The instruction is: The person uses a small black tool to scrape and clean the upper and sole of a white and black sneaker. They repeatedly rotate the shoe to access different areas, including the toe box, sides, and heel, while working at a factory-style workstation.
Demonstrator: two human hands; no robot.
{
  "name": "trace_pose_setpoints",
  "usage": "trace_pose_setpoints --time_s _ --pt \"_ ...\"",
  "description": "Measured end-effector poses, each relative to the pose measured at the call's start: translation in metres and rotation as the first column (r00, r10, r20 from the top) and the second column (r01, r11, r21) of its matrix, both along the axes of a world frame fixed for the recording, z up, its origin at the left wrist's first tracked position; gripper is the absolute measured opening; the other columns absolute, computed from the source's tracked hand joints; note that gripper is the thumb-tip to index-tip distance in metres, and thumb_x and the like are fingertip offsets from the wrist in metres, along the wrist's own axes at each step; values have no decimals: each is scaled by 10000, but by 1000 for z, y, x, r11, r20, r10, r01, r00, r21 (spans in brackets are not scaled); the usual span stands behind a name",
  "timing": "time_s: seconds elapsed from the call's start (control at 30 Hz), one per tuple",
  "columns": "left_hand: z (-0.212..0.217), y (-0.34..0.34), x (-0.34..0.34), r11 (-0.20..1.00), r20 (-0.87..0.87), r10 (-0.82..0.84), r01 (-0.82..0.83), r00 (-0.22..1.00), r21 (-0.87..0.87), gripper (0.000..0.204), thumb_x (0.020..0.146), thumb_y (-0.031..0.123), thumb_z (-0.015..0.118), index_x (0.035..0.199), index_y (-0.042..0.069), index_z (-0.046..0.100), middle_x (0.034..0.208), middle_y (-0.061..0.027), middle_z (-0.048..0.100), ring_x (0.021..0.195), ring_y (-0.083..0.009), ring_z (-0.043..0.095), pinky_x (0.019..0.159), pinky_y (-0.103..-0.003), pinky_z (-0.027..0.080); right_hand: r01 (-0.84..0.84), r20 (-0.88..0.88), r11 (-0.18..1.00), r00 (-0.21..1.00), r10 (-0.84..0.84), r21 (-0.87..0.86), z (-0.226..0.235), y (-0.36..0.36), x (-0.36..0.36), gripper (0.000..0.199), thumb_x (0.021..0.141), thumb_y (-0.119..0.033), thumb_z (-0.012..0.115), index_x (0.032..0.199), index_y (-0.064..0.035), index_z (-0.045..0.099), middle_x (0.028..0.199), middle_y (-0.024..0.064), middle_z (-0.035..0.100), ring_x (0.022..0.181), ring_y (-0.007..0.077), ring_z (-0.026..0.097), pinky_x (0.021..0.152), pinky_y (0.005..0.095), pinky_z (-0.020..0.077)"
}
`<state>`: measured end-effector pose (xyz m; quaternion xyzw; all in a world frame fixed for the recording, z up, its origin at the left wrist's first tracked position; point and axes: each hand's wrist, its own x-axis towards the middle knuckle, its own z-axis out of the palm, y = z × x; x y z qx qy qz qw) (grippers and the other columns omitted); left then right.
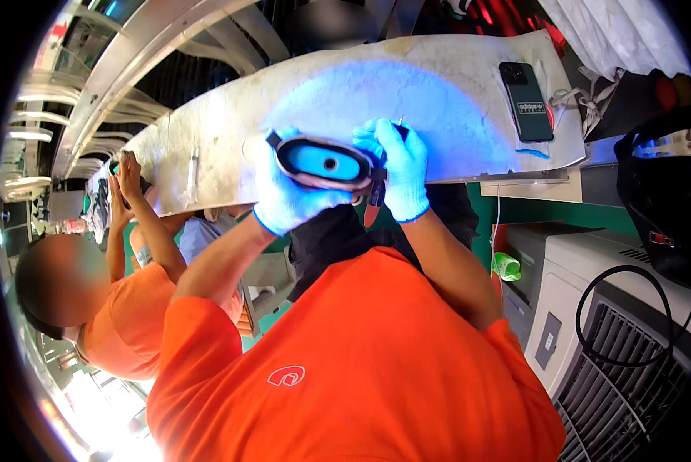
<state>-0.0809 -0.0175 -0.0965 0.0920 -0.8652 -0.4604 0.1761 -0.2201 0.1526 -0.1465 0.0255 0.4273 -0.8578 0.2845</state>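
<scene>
Both my hands wear white gloves that look blue under a bright blue light. My left hand (283, 192) is closed round a dark shoe (316, 182), held above the near edge of the worktable. The shoe's oval opening faces up, and a light blue last (345, 164) with a round hole fills it. My right hand (402, 165) is beside the shoe's right end, its fingers curled round a dark pen-like tool (402, 132) with a thin tip pointing away from me. Below that hand hangs a dark piece with a reddish end (372, 215); what it belongs to is unclear.
The long pale worktable (230, 108) curves across in front of me. A dark phone (526, 104) lies at its right end, and a slim white tube (192, 179) at the left. Another person (134, 319) works on my left. A grey machine (592, 300) stands at right.
</scene>
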Motion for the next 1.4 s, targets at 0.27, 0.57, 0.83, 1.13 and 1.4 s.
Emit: trace_pose_setpoints --time_s 0.27,0.57,0.83,1.13,1.4 --pt "-32 -19 30 819 -172 -164 37 971 -572 472 684 320 968 1066 138 761 1061 -101 634 965 -377 666 887 -532 486 -155 3 984 988 155 86 13 -4 -16 303 1123 -233 695 1181 62 732 1103 151 789 1067 266 783 1004 415 630" --pt "-54 -11 25 862 -217 -116 -10 969 -506 590 712 393 997 1155 107 733 1103 -120 668 977 -378 676 893 -538 499 -338 -327 739 735 594 583 24 -9 -43 380 1017 -327 751 996 52 764 850 165 771 829 189 727 777 385 558" --pt "-46 -6 26 978 -192 -23 -18 981 -210 863 721 406 1069 1366 37 630 1267 -160 686 1116 -369 711 982 -523 553 -448 -283 324 157 946 833 44 -72 -77 442 1000 -384 753 1169 20 811 1069 282 799 910 379 764 879 463 586" --pt "66 31 -33 888 -26 162 -157 986 -433 1130 649 261 1013 1574 34 406 1264 -216 655 1196 -373 727 973 -482 604 146 -488 663 792 366 734 25 -16 -130 544 986 -514 823 1164 0 807 1058 250 821 968 406 807 836 481 614" --pt "63 -13 -80 643 356 167 172 920 -746 1241 732 592 972 1709 56 426 1499 -251 643 1342 -424 692 1103 -516 561 45 -439 745 830 343 665 8 50 -86 441 1004 -419 842 1087 10 786 932 172 814 837 266 768 786 423 593"
